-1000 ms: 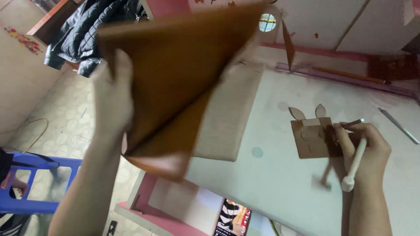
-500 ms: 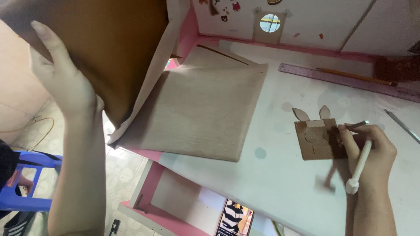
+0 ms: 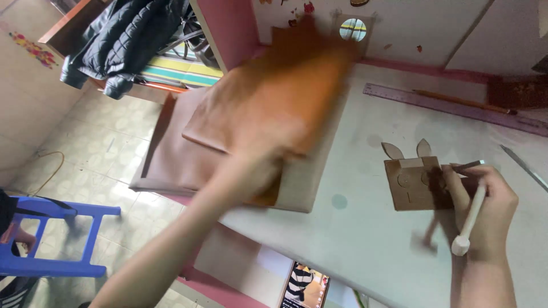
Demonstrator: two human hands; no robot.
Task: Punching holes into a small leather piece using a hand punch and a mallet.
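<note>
- Head view: the left hand, motion-blurred, gripped a brown leather sheet above the stacked sheets at 10 o'clock on the white worktop.
- At 3 o'clock, the right hand held a white-handled tool, fingers closed around it, touching the small eared leather piece.
- A ruler lay at 1 o'clock.

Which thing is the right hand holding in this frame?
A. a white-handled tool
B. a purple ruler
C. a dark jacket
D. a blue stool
A: the right hand grips a white-handled tool beside the small cardboard piece with ears on the table.
</note>
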